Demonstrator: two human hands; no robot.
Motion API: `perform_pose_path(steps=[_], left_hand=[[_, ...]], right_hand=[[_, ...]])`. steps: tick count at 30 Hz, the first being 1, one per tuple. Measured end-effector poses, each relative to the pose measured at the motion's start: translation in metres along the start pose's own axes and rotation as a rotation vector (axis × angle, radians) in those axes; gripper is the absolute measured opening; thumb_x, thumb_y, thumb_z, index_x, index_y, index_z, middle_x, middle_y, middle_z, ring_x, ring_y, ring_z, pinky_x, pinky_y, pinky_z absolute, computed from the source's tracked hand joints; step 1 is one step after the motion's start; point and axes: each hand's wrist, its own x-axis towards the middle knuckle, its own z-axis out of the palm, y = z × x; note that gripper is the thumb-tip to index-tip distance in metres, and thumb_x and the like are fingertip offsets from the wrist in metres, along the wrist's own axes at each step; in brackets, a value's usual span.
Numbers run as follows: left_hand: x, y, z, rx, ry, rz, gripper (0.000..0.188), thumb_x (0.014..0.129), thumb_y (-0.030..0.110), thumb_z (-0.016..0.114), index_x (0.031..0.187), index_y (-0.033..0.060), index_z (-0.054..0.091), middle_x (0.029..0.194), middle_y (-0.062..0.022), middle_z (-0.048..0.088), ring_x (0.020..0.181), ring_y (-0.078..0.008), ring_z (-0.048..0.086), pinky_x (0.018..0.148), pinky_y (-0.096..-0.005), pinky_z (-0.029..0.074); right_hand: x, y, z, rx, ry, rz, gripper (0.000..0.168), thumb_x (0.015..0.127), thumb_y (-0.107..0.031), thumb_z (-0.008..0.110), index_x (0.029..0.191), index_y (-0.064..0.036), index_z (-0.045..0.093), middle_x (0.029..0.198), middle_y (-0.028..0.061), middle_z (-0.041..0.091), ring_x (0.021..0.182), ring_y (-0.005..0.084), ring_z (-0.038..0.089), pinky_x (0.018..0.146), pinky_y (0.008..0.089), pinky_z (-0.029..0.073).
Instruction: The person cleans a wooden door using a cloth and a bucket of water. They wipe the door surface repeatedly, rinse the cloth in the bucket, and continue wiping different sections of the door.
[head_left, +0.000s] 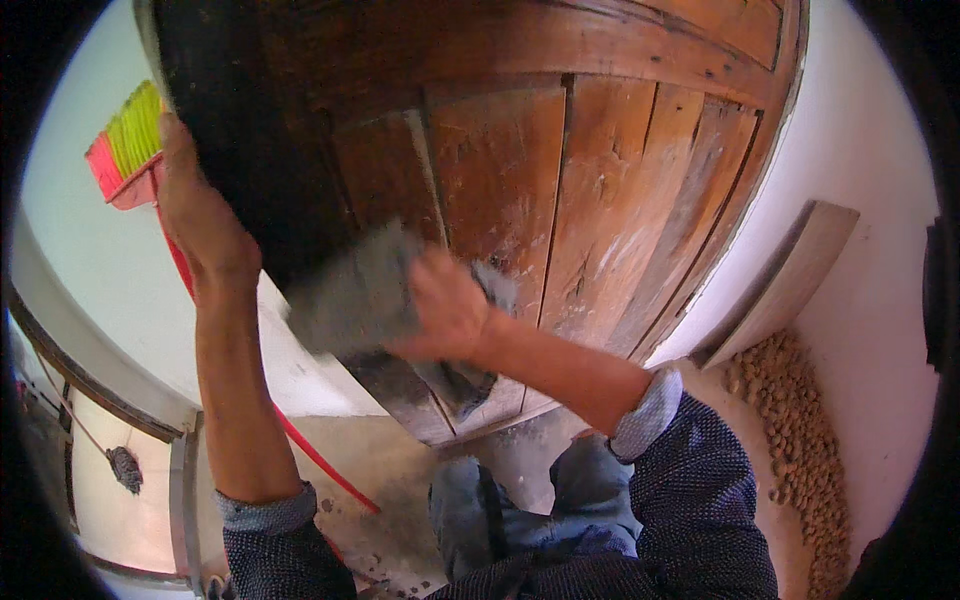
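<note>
A tall wooden door panel (495, 165) with upright planks stands before me, its left side dark and its lower part streaked with pale marks. My left hand (206, 210) rests against the panel's left edge, its fingertips partly hidden. My right hand (450, 300) presses a grey cloth (356, 300) to the lower planks. The cloth is blurred and spreads out left of the fingers, with another part hanging below the hand.
A broom with green bristles (135, 124) and a red dustpan (135, 184) are at the left wall. A mop (124, 469) is at lower left. At right, a board (787, 277) leans on the wall above a heap of small brown lumps (802, 457).
</note>
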Motion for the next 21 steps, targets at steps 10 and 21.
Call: perform_pose_path(steps=[10, 21], left_hand=[[0.003, -0.014, -0.002, 0.077, 0.007, 0.024, 0.053, 0.101, 0.041, 0.04, 0.133, -0.0003, 0.047, 0.128, -0.0106, 0.056, 0.115, -0.0251, 0.053, 0.105, -0.0382, 0.035], [0.005, -0.011, 0.004, 0.201, 0.02, 0.046, 0.057, 0.1, 0.045, 0.041, 0.131, -0.0016, 0.047, 0.128, -0.0101, 0.055, 0.113, -0.0223, 0.053, 0.103, -0.0355, 0.037]], right_hand=[[-0.268, -0.128, 0.028, 0.358, -0.569, -0.069, 0.011, 0.065, -0.024, 0.061, 0.07, -0.016, 0.066, 0.086, 0.0042, 0.055, 0.085, 0.0224, 0.052, 0.073, 0.0393, 0.044], [-0.007, 0.064, -0.076, -0.168, 0.035, 0.394, 0.036, 0.07, -0.015, 0.065, 0.105, -0.01, 0.062, 0.102, 0.0136, 0.062, 0.1, 0.0355, 0.056, 0.083, 0.0458, 0.045]])
